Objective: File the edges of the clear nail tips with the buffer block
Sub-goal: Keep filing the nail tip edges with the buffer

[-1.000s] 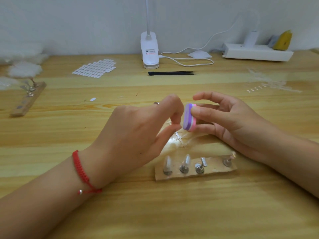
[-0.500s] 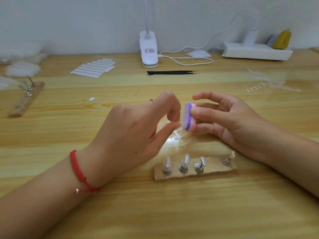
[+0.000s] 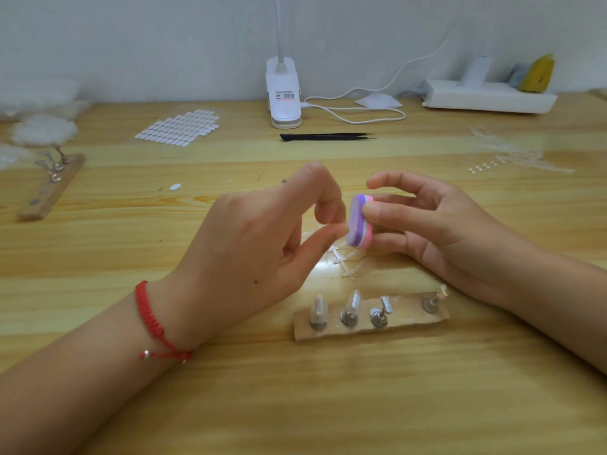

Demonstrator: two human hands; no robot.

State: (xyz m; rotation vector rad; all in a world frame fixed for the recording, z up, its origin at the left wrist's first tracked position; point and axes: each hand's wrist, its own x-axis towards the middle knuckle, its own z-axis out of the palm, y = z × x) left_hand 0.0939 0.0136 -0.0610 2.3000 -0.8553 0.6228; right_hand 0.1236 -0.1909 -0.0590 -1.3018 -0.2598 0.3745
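Gripped the block [image 3: 358, 221] in the right hand [image 3: 437, 224], with thumb across the near edge, fingers curled behind, and the purple face turned toward 9 o'clock. Pinched thumb and forefinger of the left hand [image 3: 262, 244] together right against that purple face. Presumably held a clear tip there, too small and clear to make out. Judged as mid-filing on a single tip, both hands raised above the table [image 3: 328, 405].

Found the stand [image 3: 407, 320] at 6 o'clock from the hands, with four pegs. Counted tips [image 3: 319, 307] on the three pegs toward its 9 o'clock end, and something small and pinkish on the peg at its 3 o'clock end. Could not tell filed from unfiled among them. Noted clear offcuts [image 3: 345, 262] on the table between block and stand.

Spotted a full sheet [image 3: 179, 128] of tips at 11 o'clock, untouched, and a second stand [image 3: 49, 188] at 9 o'clock. Judged the work as partway at most, with plenty left if the sheet counts.
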